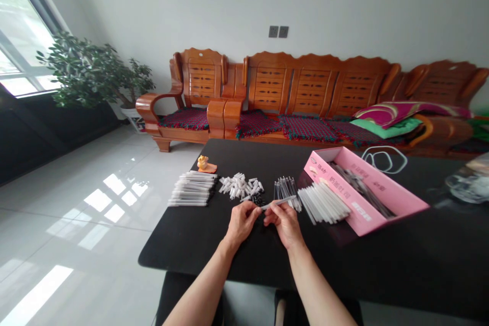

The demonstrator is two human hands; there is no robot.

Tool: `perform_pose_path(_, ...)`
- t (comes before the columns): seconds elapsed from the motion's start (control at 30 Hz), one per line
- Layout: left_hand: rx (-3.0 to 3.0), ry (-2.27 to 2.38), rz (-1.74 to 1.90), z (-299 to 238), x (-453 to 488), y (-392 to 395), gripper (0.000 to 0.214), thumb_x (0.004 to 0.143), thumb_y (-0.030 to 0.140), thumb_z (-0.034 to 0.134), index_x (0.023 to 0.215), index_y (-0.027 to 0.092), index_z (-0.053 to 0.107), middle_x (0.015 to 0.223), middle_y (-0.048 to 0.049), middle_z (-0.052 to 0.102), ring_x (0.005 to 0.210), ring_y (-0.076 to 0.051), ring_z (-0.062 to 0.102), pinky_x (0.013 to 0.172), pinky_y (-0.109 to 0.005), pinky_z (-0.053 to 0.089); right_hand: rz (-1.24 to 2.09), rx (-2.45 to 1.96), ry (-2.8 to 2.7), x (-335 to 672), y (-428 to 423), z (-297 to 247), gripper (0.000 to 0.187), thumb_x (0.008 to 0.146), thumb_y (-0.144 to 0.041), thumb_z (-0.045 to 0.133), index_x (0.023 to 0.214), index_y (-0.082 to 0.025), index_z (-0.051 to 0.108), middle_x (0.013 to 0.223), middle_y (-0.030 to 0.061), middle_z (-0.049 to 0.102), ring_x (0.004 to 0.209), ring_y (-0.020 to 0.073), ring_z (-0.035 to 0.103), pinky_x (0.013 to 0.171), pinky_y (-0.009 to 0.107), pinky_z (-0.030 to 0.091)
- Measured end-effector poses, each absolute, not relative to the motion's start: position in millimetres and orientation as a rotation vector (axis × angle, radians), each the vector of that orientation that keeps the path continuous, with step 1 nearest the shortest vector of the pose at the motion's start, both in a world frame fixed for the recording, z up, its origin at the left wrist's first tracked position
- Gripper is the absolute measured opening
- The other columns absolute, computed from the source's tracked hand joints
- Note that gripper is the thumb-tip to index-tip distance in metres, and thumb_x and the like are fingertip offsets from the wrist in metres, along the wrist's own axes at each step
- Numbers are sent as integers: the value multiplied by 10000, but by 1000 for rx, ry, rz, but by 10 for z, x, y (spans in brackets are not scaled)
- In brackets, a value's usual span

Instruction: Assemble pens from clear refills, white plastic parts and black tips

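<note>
In my right hand (284,221) is a slim white pen barrel (284,200), held between thumb and fingers and slanting up to the right. My left hand (242,220) pinches the barrel's left end; whether a small part is also in those fingertips is hidden. Just beyond my hands lie a heap of short white pen parts (239,185) and some small black pieces (259,198). A bundle of dark pen refills (284,187) lies behind my right hand. White barrels (324,202) are spread to its right. A row of white pens (193,188) sits at the left.
A pink box (367,198) with dark sticks inside stands right of the barrels. Behind it lies a white cord loop (385,158). A small yellow figurine (203,163) is at the table's far left. The black table (244,260) faces a wooden sofa (313,86).
</note>
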State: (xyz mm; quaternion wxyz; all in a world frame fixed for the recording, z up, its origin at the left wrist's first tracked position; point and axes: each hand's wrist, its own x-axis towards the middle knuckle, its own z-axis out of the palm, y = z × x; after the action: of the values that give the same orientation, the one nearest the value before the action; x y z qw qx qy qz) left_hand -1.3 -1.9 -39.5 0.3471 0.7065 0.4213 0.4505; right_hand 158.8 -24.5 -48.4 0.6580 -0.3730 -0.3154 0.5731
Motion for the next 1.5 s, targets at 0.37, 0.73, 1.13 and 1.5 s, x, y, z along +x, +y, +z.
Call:
perform_pose_path(0.37,1928,1035,1233,-366,-8,-19,129,847,241,612,751,163,648,691,-4,564,622,-114,501,591,-215,368,1305,-832,-722,1592,-244,-493,214,772,-310,757,865,-158,639,655,18,707,476,159,658,449,266,558)
perform_pose_path(0.73,1815,1304,1340,-382,-84,44,145,874,281,569,893,192,681,797,-24,658,668,-135,585,650,-228,440,1344,-739,-664,1610,-242,-455,156,761,-285,735,803,-187,621,746,39,736,635,213,714,603,342,590)
perform_pose_path(1.13,1917,1951,975,-478,-429,609,133,816,171,580,908,181,675,880,-60,674,773,-172,625,717,-252,418,1382,-777,-777,1605,-259,-452,140,791,-286,727,797,-167,654,713,20,691,553,160,657,526,297,558)
perform_pose_path(1.5,1652,1786,1274,-455,-419,490,234,757,174,596,968,169,696,760,-38,635,681,-166,580,667,-263,417,1213,-977,-920,1528,-291,-462,295,807,-429,665,919,-156,672,604,3,641,375,88,501,343,191,384)
